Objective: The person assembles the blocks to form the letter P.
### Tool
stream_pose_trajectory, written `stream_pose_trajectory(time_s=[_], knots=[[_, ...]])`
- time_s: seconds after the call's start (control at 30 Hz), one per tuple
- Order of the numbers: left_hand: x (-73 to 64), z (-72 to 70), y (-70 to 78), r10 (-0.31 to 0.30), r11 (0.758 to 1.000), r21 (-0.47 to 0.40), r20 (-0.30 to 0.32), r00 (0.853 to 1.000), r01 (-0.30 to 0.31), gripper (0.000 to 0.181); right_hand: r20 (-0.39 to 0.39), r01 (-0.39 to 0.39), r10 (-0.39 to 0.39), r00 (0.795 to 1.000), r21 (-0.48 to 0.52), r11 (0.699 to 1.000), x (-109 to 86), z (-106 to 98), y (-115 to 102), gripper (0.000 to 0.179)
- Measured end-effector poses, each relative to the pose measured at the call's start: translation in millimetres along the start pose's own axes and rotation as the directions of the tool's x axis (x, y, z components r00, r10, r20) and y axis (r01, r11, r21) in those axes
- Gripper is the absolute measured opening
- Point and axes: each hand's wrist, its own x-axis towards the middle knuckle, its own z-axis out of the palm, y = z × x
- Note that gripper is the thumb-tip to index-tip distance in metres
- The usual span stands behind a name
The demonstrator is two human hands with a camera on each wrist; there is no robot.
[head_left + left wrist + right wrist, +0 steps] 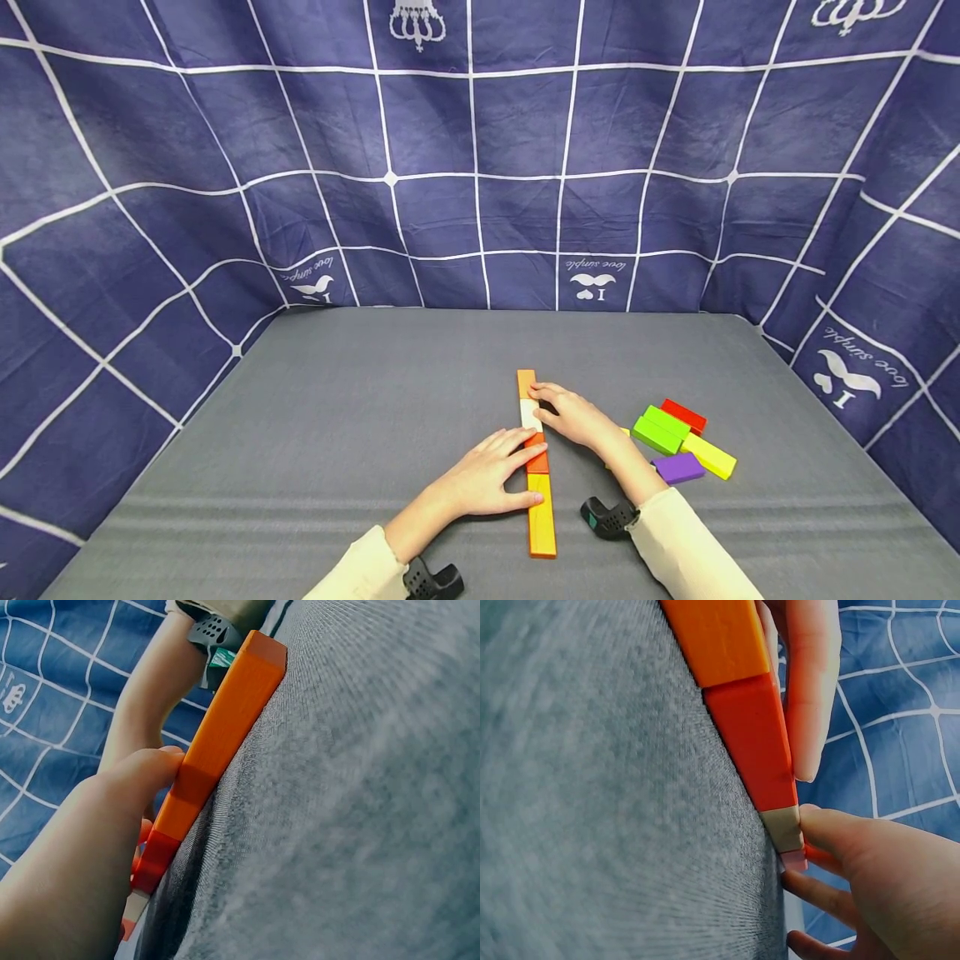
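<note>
Row of four rectangular blocks [537,463], smooth-faced, sharp-edged, laid end to end on the tabletop right of its centre, running away from the person. Components, near to far: one long yellow-orange block [542,529] with faint grain-like streaks; one red-orange block [537,463]; one off-white block [529,414]; one orange block [526,383]. Adjoining ends meet at narrow seams.

Left hand [487,479]: bare, open, fingers extended and thumb spread apart; thumb tip touching the yellow-orange block, fingertips at the red-orange one; nothing gripped.

Right hand [573,418]: bare, open, fingers slightly bent; thumb touching the side of the off-white block, forefinger at the orange one; nothing gripped.

Loose group, right of the right forearm: one red oblong block [684,415]; two bright green oblong blocks [662,429], side by side; one yellow oblong block [710,456]; one purple oblong block [678,467]. A further yellow piece [627,432] is mostly hidden by the forearm.

Surface: grey cloth covering [360,400], finely ribbed, softly creased toward the near side.

Backdrop: dark blue draped fabric [517,125], printed with white grid lines and moustache motifs, rippled by folds.
</note>
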Motion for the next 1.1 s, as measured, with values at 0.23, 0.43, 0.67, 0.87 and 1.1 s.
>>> stream_pose_trajectory(time_s=[0.23, 0.43, 0.67, 0.87, 1.1], knots=[[0.2, 1.5, -0.1, -0.006, 1.000, -0.001, 0.005, 1.000, 0.006, 0.061, -0.002, -0.032, 0.032, 0.999, 0.007, 0.999, -1.1, 2.1, 0.1, 0.041], [0.2, 2.0, -1.1, -0.001, 1.000, -0.010, 0.002, 1.000, 0.001, 0.061, -0.019, -0.034, 0.034, 0.999, 0.019, 0.999, -2.3, 4.9, 1.5, 0.041], [-0.6, 5.0, -5.4, -0.026, 0.994, -0.105, -0.008, 1.000, 0.025, 0.058, -0.080, -0.021, 0.027, 0.996, 0.079, 0.997, -7.9, 3.6, 0.9, 0.036], [-1.1, 4.3, -5.6, -0.070, 0.979, -0.189, 0.014, 0.997, 0.071, 0.060, -0.104, -0.070, 0.071, 0.992, 0.018, 0.997, -18.1, -14.5, -1.6, 0.030], [0.1, 2.3, -5.3, -0.092, 0.978, -0.186, 0.043, 0.995, 0.099, 0.065, -0.183, -0.142, 0.126, 0.975, -0.075, 0.987, -38.8, -35.6, 10.8, 0.030]])
